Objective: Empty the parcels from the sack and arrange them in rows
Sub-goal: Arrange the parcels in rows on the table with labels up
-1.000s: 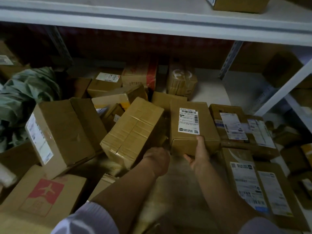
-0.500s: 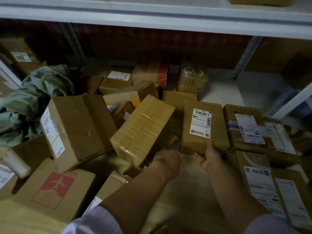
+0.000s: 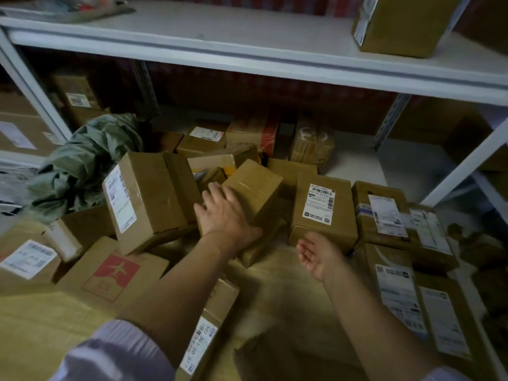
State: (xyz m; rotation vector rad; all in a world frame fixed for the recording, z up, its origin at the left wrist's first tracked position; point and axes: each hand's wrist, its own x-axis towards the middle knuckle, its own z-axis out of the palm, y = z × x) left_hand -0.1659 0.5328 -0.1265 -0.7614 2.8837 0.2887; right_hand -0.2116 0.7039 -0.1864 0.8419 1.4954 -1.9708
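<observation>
Under the white metal shelf, floor level: a heap of brown cardboard parcels spreads from 9 to 3 o'clock.
Sack: the crumpled grey-green sack lies slack at 10 o'clock, apparently already emptied.
Left hand: the left hand lies flat, fingers straight and spread, on the tilted tape-wrapped brown box at centre; it presses rather than grips, likely to steady or slide the box out of the jumble.
Right hand: the right hand hangs palm-up, fingers loosely relaxed, holding nothing, just below the flat brown parcel with a white barcode label.
Row: that labelled parcel sits label-up just beside the labelled brown boxes at 3 o'clock, so labels stay readable and edges line up.
Unsorted: the large upright brown carton and the box with a red aeroplane mark lean at 9 o'clock.
Change: half a second ago the right hand gripped the labelled parcel's near edge; now it has let go, and the left has moved from a curled fist onto the taped box.
</observation>
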